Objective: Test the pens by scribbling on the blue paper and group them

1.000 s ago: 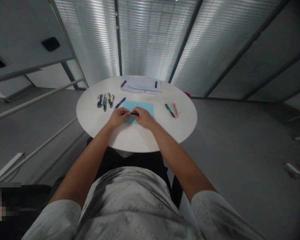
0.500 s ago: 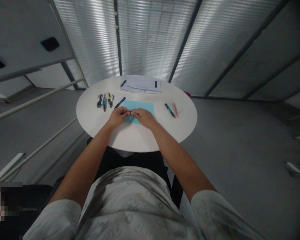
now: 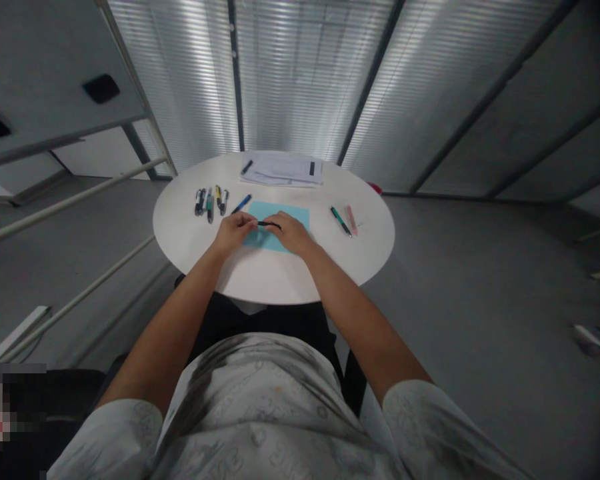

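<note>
Over a light blue sheet [image 3: 270,243] on the round white table, my two hands hold a thin black pen-like piece [image 3: 269,224] between them. My left hand [image 3: 235,232] pinches its left end. My right hand [image 3: 291,233] has its fingers closed round the right end. The sheet lies flat, partly hidden under my hands. Just beyond my left hand lies a blue pen [image 3: 243,203], slanting up to the right.
Several pens [image 3: 210,205] lie in a group on the left of the white table [image 3: 265,288]. Stacked papers [image 3: 281,169] with a dark pen sit at the back. A green pen [image 3: 341,221] and a pink marker [image 3: 351,219] lie on the right.
My hands have moved slightly apart, and more of the black piece shows between them. The blue sheet has shifted a little to the right.
</note>
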Tool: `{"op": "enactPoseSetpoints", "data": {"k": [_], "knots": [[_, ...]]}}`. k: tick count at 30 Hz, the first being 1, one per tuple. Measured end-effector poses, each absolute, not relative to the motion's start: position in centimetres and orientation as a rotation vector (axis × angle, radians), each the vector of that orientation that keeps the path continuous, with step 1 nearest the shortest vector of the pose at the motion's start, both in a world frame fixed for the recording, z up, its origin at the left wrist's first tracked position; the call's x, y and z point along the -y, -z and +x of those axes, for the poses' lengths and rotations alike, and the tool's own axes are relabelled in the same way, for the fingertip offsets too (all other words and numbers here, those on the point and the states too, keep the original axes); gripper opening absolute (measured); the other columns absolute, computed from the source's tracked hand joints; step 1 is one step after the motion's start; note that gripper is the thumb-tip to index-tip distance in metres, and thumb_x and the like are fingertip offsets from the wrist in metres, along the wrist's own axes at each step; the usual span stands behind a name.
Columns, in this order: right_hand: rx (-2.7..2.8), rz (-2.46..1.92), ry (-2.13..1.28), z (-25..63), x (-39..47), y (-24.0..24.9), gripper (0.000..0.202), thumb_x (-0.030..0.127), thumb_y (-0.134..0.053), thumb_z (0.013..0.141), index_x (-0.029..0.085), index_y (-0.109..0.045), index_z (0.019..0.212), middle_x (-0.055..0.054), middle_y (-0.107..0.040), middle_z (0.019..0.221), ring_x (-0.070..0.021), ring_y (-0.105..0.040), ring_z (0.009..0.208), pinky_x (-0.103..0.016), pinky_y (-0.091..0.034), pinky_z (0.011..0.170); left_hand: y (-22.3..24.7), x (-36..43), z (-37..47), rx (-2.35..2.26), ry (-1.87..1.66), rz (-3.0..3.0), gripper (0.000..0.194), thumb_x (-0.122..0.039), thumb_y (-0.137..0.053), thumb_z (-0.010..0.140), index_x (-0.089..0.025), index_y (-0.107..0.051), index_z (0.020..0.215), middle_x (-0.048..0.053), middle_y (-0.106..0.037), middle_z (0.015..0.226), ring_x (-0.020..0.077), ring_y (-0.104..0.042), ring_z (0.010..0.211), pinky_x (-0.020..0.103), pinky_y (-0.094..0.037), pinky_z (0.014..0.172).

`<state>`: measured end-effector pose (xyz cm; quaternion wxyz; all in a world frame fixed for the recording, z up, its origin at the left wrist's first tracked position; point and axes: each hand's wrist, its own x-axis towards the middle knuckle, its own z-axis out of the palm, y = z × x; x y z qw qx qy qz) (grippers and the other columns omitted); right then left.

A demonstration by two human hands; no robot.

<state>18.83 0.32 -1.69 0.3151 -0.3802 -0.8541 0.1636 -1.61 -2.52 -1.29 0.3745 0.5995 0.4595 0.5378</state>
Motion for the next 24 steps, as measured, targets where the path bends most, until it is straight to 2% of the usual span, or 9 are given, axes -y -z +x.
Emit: {"op": "enactPoseSetpoints", "data": {"k": [4,7,10,12,15,17,20,22,24], "knots": [[2.258,-1.040,-0.434,18.7,0.1,1.5,0.028,0.036,-0.051,0.104,0.024,-0.072,0.118,-0.007,-0.066,0.107,-0.0226,-0.060,0.103,-0.036,-0.046,0.094,1.6,2.3,-1.7,-1.168,-1.388,1.536,0.024,-0.037,-0.079,0.071,-0.016,-0.069,0.077,0.006,-0.070,0.074,0.0179,-0.060,0.069,0.030,-0.045,0.064],[2.211,-1.025,-0.434,18.5,0.1,1.6,0.024,0.028,-0.062,0.096,0.022,-0.068,0.118,-0.007,-0.065,0.109,-0.0213,-0.059,0.099,-0.036,-0.048,0.091,2.2,1.7,-1.9,-1.157,-1.398,1.557,0.023,-0.037,-0.078,0.071,-0.017,-0.071,0.081,0.004,-0.067,0.071,0.0157,-0.058,0.065,0.029,-0.044,0.062],[2.176,-1.038,-0.445,18.4,-0.2,1.7,0.018,0.023,-0.065,0.091,0.021,-0.067,0.109,-0.007,-0.064,0.108,-0.0208,-0.058,0.096,-0.035,-0.048,0.087,2.5,1.4,-2.2,-1.160,-1.425,1.571,0.023,-0.036,-0.077,0.071,-0.018,-0.072,0.083,0.002,-0.064,0.069,0.0140,-0.053,0.062,0.027,-0.040,0.059],[2.190,-1.055,-0.468,18.5,-0.2,1.5,0.011,0.026,-0.062,0.095,0.021,-0.068,0.103,-0.006,-0.066,0.105,-0.0210,-0.058,0.096,-0.034,-0.047,0.089,2.5,1.5,-2.2,-1.160,-1.440,1.557,0.021,-0.035,-0.077,0.071,-0.018,-0.071,0.082,0.002,-0.062,0.068,0.0137,-0.052,0.061,0.027,-0.038,0.057],[2.221,-1.091,-0.476,18.7,0.1,1.2,0.023,0.033,-0.052,0.103,0.022,-0.072,0.105,-0.006,-0.068,0.102,-0.0218,-0.060,0.099,-0.035,-0.045,0.092,2.2,1.7,-2.1,-1.162,-1.448,1.513,0.018,-0.033,-0.076,0.072,-0.018,-0.070,0.079,0.002,-0.061,0.067,0.0134,-0.050,0.059,0.028,-0.036,0.057],[2.211,-1.112,-0.479,18.7,0.2,1.1,0.026,0.034,-0.050,0.105,0.023,-0.073,0.111,-0.006,-0.068,0.101,-0.0215,-0.060,0.097,-0.034,-0.045,0.091,2.0,1.8,-2.0,-1.156,-1.447,1.505,0.018,-0.033,-0.076,0.072,-0.018,-0.068,0.078,0.002,-0.060,0.067,0.0133,-0.049,0.059,0.028,-0.035,0.057],[2.147,-1.106,-0.487,18.6,0.2,1.3,0.023,0.030,-0.065,0.095,0.021,-0.068,0.116,-0.005,-0.067,0.103,-0.0202,-0.059,0.093,-0.033,-0.045,0.086,1.9,1.8,-1.9,-1.138,-1.452,1.513,0.019,-0.034,-0.077,0.072,-0.018,-0.068,0.078,0.002,-0.061,0.066,0.0133,-0.049,0.058,0.028,-0.035,0.057],[2.113,-1.104,-0.486,18.5,0.0,1.4,0.022,0.025,-0.071,0.088,0.020,-0.066,0.109,-0.006,-0.066,0.104,-0.0194,-0.058,0.091,-0.032,-0.045,0.083,1.9,1.7,-2.0,-1.145,-1.456,1.511,0.020,-0.035,-0.077,0.072,-0.019,-0.067,0.078,0.002,-0.061,0.066,0.0134,-0.049,0.059,0.028,-0.037,0.057],[2.125,-1.098,-0.497,18.6,-0.3,1.5,0.010,0.025,-0.068,0.090,0.020,-0.064,0.097,-0.005,-0.065,0.100,-0.0189,-0.057,0.090,-0.031,-0.044,0.083,2.0,1.6,-2.1,-1.164,-1.467,1.498,0.021,-0.037,-0.078,0.073,-0.019,-0.067,0.078,0.002,-0.061,0.065,0.0137,-0.051,0.059,0.028,-0.038,0.058]]}}
